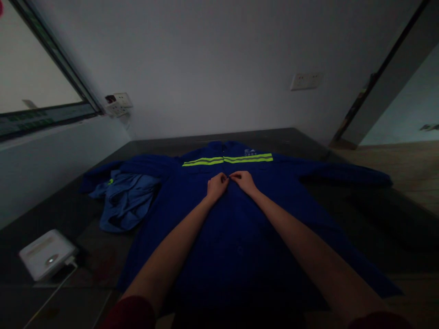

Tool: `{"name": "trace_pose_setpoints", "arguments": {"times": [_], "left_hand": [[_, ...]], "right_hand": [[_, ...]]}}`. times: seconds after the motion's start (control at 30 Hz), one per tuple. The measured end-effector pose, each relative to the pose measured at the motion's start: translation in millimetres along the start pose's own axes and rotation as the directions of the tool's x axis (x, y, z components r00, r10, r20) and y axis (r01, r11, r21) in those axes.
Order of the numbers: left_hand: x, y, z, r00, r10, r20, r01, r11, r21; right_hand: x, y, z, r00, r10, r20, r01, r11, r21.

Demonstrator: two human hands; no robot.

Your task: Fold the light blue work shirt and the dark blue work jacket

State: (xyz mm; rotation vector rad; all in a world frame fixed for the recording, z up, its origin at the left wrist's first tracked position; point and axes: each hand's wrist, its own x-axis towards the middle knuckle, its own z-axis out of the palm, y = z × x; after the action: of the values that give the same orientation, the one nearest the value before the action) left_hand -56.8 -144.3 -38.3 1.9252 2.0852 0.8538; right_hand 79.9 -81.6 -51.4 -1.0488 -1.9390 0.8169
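A dark blue work jacket (240, 219) lies spread face up, its collar at the far side and its sleeves out to both sides. A yellow-green reflective stripe (248, 159) runs across its chest. Just below the stripe, my left hand (217, 184) pinches the front edge of the jacket at the centre line. Close beside it, my right hand (244, 180) pinches the same front opening, fingertips almost touching the left ones. Whatever small fastener lies between the fingertips is too small and dark to make out.
A crumpled lighter blue cloth (128, 201) lies by the jacket's left sleeve. At the left front stands a white box-like device (49, 254) with a cable. The dark table (274, 135) meets a wall with sockets (306, 81); a window (37, 59) is at left.
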Motion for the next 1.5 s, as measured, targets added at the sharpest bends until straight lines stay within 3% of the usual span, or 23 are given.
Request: {"name": "trace_pose_setpoints", "arguments": {"times": [0.17,0.5,0.63,0.77,1.0,1.17,1.27,1.33,1.43,1.5], "left_hand": [[-5,4,-4.7,1.0,0.016,-0.001,-0.016,0.995,0.102],[-3,2,-5.8,0.999,-0.043,0.007,0.042,0.994,0.097],[-11,0,-4.8,0.998,0.046,-0.033,-0.04,0.985,0.167],[-21,-4,-4.2,0.996,0.085,0.025,-0.088,0.955,0.283],[-32,-15,-15.6,0.985,0.105,0.138,-0.144,0.936,0.32],[-36,-21,-27.4,0.97,0.163,0.18,-0.21,0.935,0.285],[-35,-39,-50.8,0.971,0.169,0.168,-0.215,0.927,0.307],[-35,-61,-73.3,0.986,0.131,0.101,-0.161,0.907,0.388],[-38,-104,-103.7,1.0,0.001,-0.011,0.005,0.855,0.519],[-42,-131,-114.1,0.994,-0.107,-0.01,0.095,0.827,0.554]], "right_hand": [[-3,-2,1,0.998,-0.057,0.021,0.059,0.995,-0.084],[-5,-4,-5,0.992,-0.103,0.079,0.119,0.964,-0.239],[-13,-3,-6,0.984,-0.098,0.151,0.162,0.844,-0.511],[-25,-3,-11,0.977,-0.037,0.211,0.167,0.749,-0.641],[-40,-5,-27,0.971,0.051,0.232,0.122,0.729,-0.674],[-43,-4,-41,0.973,-0.038,0.226,0.165,0.799,-0.578],[-46,9,-71,0.979,-0.129,0.156,0.194,0.817,-0.543],[-50,25,-100,0.988,-0.126,0.094,0.157,0.789,-0.594],[-58,54,-138,0.999,0.007,0.036,0.021,0.702,-0.712],[-64,70,-151,0.992,0.118,0.036,-0.047,0.633,-0.773]]}}
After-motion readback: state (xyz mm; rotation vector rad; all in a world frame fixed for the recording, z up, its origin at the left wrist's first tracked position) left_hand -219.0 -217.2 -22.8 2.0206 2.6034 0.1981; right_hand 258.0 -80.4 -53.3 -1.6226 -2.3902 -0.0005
